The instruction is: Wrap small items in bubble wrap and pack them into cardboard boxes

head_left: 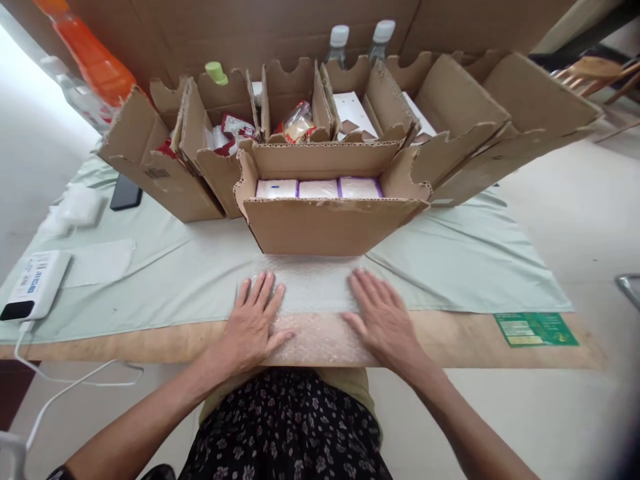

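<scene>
Head view: left of the corrugated front box [330, 229], a white plastic device [40, 283] bears unreadable blue print; before the box, the left hand [251, 325] lies flat, fingers parted, on clear bubble wrap [316, 337]; three purple-edged packs [319, 189] sit inside the box; before it, the right hand [384, 319] lies flat on the wrap, thumb apart; rightward, a green label [543, 330] is illegible.

The wooden table [175, 341], draped in a pale green cloth [480, 267], had a pale wall [17, 167] to its left, brightly lit toward the top, and a brown panel [240, 27] along its far side. Pale floor [565, 207] spread to the table's right, with wooden furniture [593, 67] beyond its far right corner.
</scene>
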Demonstrator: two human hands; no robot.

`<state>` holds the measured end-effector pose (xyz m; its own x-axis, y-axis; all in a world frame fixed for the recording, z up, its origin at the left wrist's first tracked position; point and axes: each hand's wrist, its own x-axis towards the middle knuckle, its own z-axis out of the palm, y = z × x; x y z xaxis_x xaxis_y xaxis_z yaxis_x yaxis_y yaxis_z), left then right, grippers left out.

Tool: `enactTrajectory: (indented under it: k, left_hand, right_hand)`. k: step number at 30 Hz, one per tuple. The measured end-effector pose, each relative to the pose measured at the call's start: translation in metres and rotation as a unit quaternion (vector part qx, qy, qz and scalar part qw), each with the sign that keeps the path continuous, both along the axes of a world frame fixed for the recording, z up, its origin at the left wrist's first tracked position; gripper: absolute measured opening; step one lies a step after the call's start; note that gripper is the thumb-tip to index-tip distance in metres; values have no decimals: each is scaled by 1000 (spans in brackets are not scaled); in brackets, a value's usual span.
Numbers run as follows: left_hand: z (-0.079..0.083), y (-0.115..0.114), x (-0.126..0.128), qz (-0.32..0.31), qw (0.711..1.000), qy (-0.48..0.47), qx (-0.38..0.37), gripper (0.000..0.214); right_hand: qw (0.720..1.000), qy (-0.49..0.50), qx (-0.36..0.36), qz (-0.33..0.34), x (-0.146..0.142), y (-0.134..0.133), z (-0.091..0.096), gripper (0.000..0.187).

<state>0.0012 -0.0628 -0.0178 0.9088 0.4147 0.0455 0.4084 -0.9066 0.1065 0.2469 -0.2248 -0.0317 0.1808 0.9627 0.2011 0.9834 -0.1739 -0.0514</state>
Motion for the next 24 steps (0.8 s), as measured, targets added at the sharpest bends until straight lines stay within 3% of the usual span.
enactTrajectory:
  k: [2, 4, 6, 9, 11, 13, 16, 20, 22, 24]
  left_hand:
    - [7, 4, -8, 1, 1000, -10, -9, 77]
    - [15, 3, -5, -9, 999, -31, -12, 70]
    - [20, 0, 7, -34, 999, -40, -10, 67]
    - [16, -3, 27, -79, 997, -6, -17, 72]
    - [11, -2, 32, -92, 995, 23, -24, 76]
    - [8, 0, 30, -96, 994, 36, -30, 78]
    - [11, 2, 22, -94, 994, 37, -42, 77]
    - [24, -5, 4, -145, 987, 24, -73, 89]
    - [29, -13, -9, -174, 981, 28, -86, 101]
    - [31, -22, -23, -176, 980, 34, -86, 99]
  right_hand:
    - [996, -28, 25, -79, 17, -23, 8, 61]
    - [993, -30, 52, -99, 15, -24, 18, 56]
    - [997, -5, 56, -45, -2, -4, 24, 51]
    - [998, 25, 22, 57, -28, 35, 19, 50]
    - [997, 20, 7, 69, -32, 43, 10, 54]
    - [999, 11, 5, 52, -24, 28, 3, 58]
    - [999, 18, 7, 34, -9, -18, 6, 67]
    - [992, 66, -5, 104, -11, -63, 19, 86]
    - [988, 75, -3, 138, -17, -67, 22, 76]
    - [986, 74, 6, 146, -20, -65, 22, 55]
